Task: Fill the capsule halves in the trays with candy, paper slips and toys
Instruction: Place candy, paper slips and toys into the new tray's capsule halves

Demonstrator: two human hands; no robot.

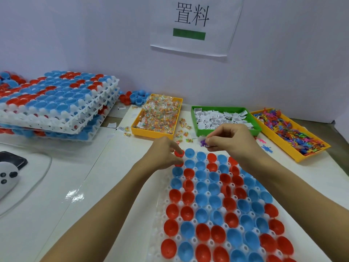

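Red and blue capsule halves (213, 201) sit cup-up in a white tray (160, 205) that fills the view from 6 o'clock up to the centre. At the tray's far left corner, the left hand (164, 154) curls its fingers round a red capsule half (179, 153). Just toward 3 o'clock from it, the right hand (232, 140) pinches a purple toy (203, 142) together with a white paper slip between thumb and fingertips, above the tray's far edge. Beyond the hands, at 12 o'clock, a yellow bin of wrapped candy (160, 114) stands beside a green bin of paper slips (222, 117); a yellow bin of coloured toys (290, 133) lies toward 2 o'clock. Stacked filled trays (56, 103) rest at 10 o'clock.
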